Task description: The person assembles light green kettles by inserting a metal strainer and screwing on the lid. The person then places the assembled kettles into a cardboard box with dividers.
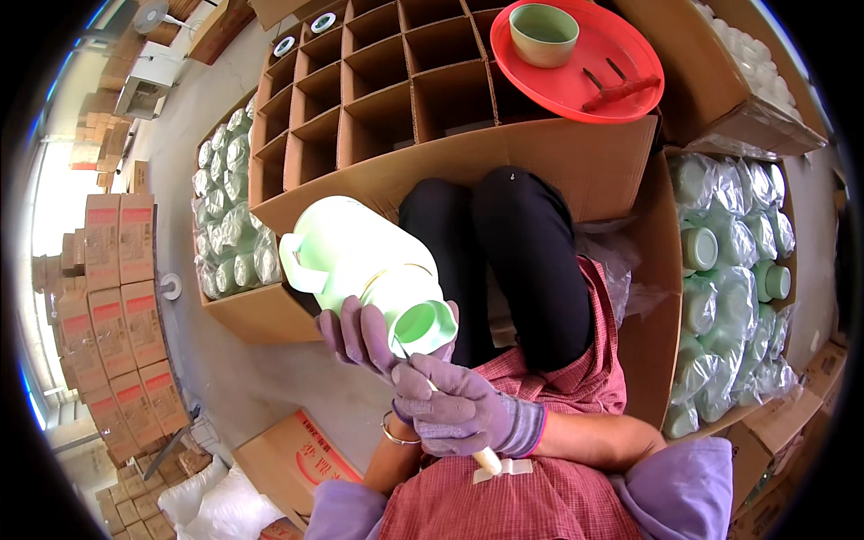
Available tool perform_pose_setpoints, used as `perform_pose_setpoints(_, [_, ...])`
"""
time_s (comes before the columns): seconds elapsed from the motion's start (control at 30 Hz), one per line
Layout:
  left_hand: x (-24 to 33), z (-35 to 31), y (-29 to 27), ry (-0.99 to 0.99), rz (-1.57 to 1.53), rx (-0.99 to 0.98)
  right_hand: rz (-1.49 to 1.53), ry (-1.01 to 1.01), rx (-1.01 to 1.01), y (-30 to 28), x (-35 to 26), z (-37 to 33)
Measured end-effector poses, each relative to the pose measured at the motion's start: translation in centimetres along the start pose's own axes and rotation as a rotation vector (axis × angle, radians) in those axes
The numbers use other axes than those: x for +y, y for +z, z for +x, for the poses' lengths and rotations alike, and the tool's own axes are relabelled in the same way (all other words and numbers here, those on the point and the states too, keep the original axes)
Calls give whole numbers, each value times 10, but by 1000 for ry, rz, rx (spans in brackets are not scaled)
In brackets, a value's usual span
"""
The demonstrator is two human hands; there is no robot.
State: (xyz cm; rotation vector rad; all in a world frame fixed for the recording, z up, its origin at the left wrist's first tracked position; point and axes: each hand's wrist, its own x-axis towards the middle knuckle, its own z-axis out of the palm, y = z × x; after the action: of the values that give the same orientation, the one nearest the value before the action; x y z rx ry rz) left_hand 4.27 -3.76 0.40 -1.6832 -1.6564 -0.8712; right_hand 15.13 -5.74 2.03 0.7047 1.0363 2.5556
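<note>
A light green plastic jug [355, 247] with a side handle lies tilted across my lap, its open mouth turned toward me. My left hand [360, 335], in a purple-grey glove, is wrapped under its neck. My right hand [468, 409], gloved alike, is closed around a thin-bladed tool [487, 462] with a pale handle. The handle's end sticks out below that hand, and the narrow dark blade reaches the rim of the jug's mouth. My right fingers hide the middle of the tool.
Beyond my knees stands a divided cardboard box [450, 148]. A red tray [517, 76] on it carries a green cup [544, 36] and a red-handled tool [621, 90]. Cartons of bagged green parts [238, 229] flank me. Stacked cartons [126, 297] stand at left.
</note>
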Motion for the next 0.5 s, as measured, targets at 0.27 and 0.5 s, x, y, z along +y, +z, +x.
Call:
perform_pose_setpoints(0.27, [1, -10, 7, -204, -98, -24, -441, -98, 383, 40, -4, 7])
perform_pose_setpoints(0.5, [-11, -4, 10, 27, -54, -14, -1254, -67, 757, 87, -11, 10])
